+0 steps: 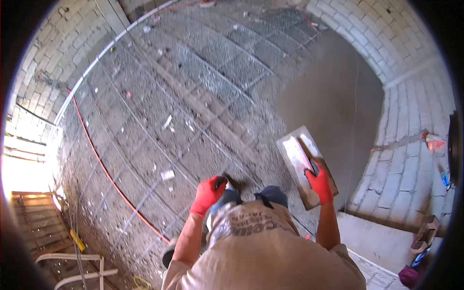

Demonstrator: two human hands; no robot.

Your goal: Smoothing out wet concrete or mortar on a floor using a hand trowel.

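The right hand, in a red glove [320, 186], grasps the dark grip of a broad rectangular metal trowel [297, 166] smeared with grey mix. The trowel sits between three and four o'clock from the middle of the view, its long side slanting from eleven toward five; whether its blade touches the surface or hangs just above, I cannot tell. The left hand, in a matching red glove [207, 197], is at seven o'clock near the knees, fingers curled; I cannot tell whether it holds anything.

A smooth, wet grey concrete patch [328, 92] spreads at two o'clock, bounded by a pale block wall [406, 116] at three. From nine round to twelve lies rough grey ground crossed by a grid of thin steel bars [154, 140], with an orange-red cable [115, 182] bending past eight o'clock.

For good smoothing, I would keep the grip firm but the wrist loose, lift the leading edge slightly, and sweep in long overlapping arcs from the finished patch toward its ragged border at nine o'clock of the patch. Light, even pressure should avoid ridges; wiping the smeared blade would help prevent drag marks. Feet and the free hand are best kept off the wet surface.
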